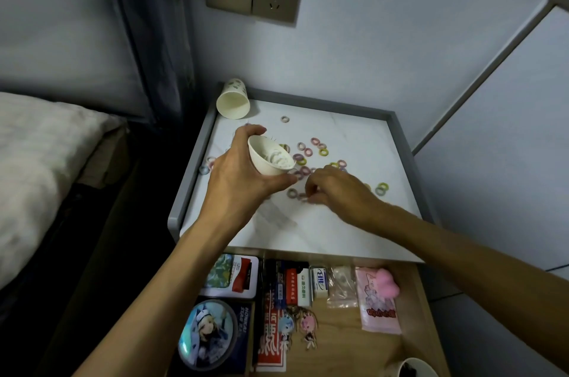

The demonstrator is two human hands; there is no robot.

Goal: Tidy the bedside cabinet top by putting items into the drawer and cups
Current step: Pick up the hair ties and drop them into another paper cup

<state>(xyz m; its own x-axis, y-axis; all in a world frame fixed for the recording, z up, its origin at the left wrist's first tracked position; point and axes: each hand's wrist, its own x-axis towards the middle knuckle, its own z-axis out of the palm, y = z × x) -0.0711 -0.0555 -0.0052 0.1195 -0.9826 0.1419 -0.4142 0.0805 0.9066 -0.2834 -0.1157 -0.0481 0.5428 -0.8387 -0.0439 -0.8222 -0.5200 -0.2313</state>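
Left hand (243,173) grips tilted cup (271,161); I fear its hair rings (278,158) spilling; right hand (335,188) curled over others, grasp unclear.

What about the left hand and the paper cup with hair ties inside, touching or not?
Touching: the head view shows the left hand wrapped round the paper cup, gripping its wall.

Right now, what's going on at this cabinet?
The left hand holds a paper cup, tilted with a few hair ties inside, over the cabinet top. The right hand reaches beside it, fingers curled among loose ties; whether they pinch one is unclear. Many lie scattered. A second cup lies on its side at the back left; the drawer below is open.
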